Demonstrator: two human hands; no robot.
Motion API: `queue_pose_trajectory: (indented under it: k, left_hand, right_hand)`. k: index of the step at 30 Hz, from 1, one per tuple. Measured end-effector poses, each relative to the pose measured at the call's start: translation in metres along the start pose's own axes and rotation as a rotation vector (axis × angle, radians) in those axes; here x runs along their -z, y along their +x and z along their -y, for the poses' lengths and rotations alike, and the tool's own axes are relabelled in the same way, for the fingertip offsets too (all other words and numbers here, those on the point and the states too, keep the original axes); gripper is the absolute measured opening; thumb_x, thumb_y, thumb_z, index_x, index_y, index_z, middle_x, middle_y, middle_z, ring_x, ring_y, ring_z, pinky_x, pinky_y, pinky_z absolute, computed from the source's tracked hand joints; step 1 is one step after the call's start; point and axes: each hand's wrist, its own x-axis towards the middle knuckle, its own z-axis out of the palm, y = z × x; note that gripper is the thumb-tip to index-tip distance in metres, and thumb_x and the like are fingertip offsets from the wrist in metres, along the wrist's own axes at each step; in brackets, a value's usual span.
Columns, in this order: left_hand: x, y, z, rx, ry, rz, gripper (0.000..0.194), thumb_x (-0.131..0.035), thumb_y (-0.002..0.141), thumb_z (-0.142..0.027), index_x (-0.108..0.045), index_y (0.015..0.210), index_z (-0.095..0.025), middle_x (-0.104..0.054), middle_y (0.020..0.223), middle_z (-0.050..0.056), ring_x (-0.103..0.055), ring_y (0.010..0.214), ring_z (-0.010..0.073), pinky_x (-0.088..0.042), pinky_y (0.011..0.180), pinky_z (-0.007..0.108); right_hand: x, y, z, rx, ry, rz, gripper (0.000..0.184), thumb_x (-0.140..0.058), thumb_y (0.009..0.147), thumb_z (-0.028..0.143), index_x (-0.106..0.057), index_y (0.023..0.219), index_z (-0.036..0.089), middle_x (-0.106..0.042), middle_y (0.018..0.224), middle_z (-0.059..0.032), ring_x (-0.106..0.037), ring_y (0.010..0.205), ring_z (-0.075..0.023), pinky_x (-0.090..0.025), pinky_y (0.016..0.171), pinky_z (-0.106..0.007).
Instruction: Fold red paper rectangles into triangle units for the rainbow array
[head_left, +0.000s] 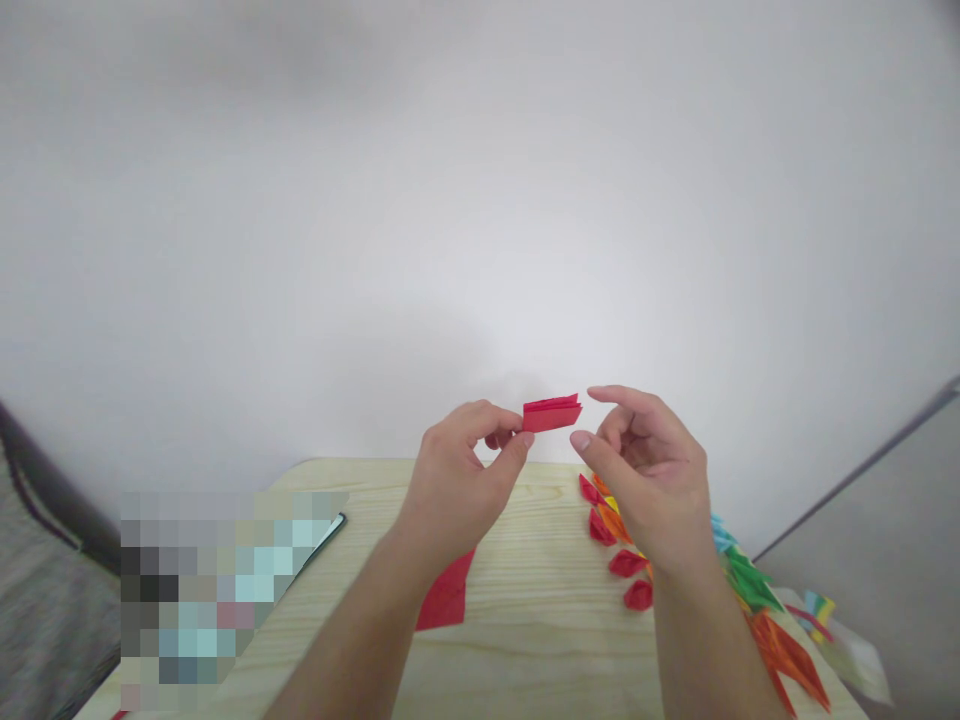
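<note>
Between the thumb and fingers of my left hand (472,470) is a small folded red paper (552,412), raised above the table and pointing right, its layers showing along the upper edge. My right hand (645,460) is just right of the paper's free end, thumb and index finger apart, touching nothing. Under my left wrist lies a flat red paper sheet (448,597), partly covered by the forearm. Several small folded red paper pieces (628,563) lie on the table beside my right wrist, with orange folded paper (613,522) among them.
The light wooden table (525,650) stands against a white wall (480,200). At its left is a dark-edged flat object (322,543), mostly blurred out by pixelation. Green folded paper (747,580) and larger orange folded paper (787,655) lie along the right edge.
</note>
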Motion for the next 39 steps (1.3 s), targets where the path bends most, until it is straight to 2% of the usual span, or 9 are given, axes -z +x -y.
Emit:
queue_pose_trajectory:
  k: [6,10,16,20,27,34,39]
  left_hand:
    - [-0.0008,-0.0004,0.0005,-0.021,0.053,0.018,0.008,-0.065,0.092,-0.023,-0.072,0.089,-0.023,-0.069,0.081,-0.001,-0.060,0.078,0.0170,-0.042,0.077,0.032]
    - [-0.0011,-0.0009,0.0000,0.015,0.030,0.010,0.008,-0.066,0.092,-0.024,-0.074,0.092,-0.023,-0.071,0.084,-0.001,-0.061,0.079,0.0163,-0.043,0.078,0.031]
    - [0.0012,-0.0011,-0.0021,0.071,-0.056,0.004,0.007,-0.068,0.089,-0.024,-0.075,0.090,-0.023,-0.073,0.085,-0.002,-0.062,0.081,0.0179,-0.043,0.080,0.032]
    - [0.0042,-0.0004,-0.0035,0.138,-0.129,0.017,0.011,-0.068,0.091,-0.030,-0.077,0.092,-0.023,-0.074,0.087,-0.001,-0.063,0.081,0.0178,-0.044,0.078,0.031]
    - [0.0046,-0.0010,-0.0009,0.199,-0.249,0.011,0.016,-0.068,0.093,-0.039,-0.077,0.092,-0.025,-0.074,0.085,-0.001,-0.064,0.085,0.0180,-0.045,0.075,0.030]
    - [0.0059,-0.0021,0.0012,0.229,-0.313,0.018,0.009,-0.073,0.089,-0.034,-0.075,0.093,-0.026,-0.072,0.082,-0.002,-0.063,0.081,0.0158,-0.044,0.069,0.028]
    - [0.0066,-0.0008,0.0002,0.234,-0.338,0.033,0.007,-0.073,0.088,-0.029,-0.074,0.092,-0.024,-0.070,0.080,-0.002,-0.062,0.078,0.0153,-0.045,0.070,0.028]
  right_hand:
    - [-0.0009,-0.0015,0.0012,-0.016,0.014,0.073,0.021,-0.076,0.087,0.028,-0.073,0.108,0.028,-0.054,0.075,0.0016,-0.050,0.066,-0.0152,-0.042,0.057,-0.029]
    - [0.0000,-0.0012,0.0004,-0.014,0.027,0.077,0.008,-0.076,0.088,0.026,-0.069,0.092,0.025,-0.058,0.074,0.0017,-0.055,0.070,-0.0154,-0.046,0.064,-0.029]
    - [0.0014,-0.0013,0.0028,-0.022,0.010,0.118,0.009,-0.076,0.088,0.025,-0.067,0.085,0.024,-0.064,0.078,0.0008,-0.059,0.074,-0.0158,-0.049,0.070,-0.029]
    - [0.0025,-0.0017,0.0030,-0.017,-0.018,0.126,0.008,-0.075,0.089,0.023,-0.068,0.086,0.023,-0.066,0.080,-0.0001,-0.062,0.076,-0.0167,-0.050,0.071,-0.030]
    - [0.0030,-0.0043,0.0027,0.086,-0.066,0.157,0.009,-0.073,0.090,0.019,-0.066,0.086,0.023,-0.066,0.083,0.0010,-0.062,0.079,-0.0166,-0.050,0.078,-0.032]
    - [0.0057,-0.0058,0.0101,0.151,-0.176,0.181,0.011,-0.069,0.090,0.014,-0.064,0.086,0.023,-0.066,0.085,0.0017,-0.062,0.081,-0.0166,-0.049,0.079,-0.034]
    - [0.0057,-0.0053,0.0092,0.232,-0.245,0.152,0.014,-0.068,0.087,0.010,-0.064,0.085,0.023,-0.067,0.084,0.0026,-0.063,0.080,-0.0160,-0.048,0.077,-0.032]
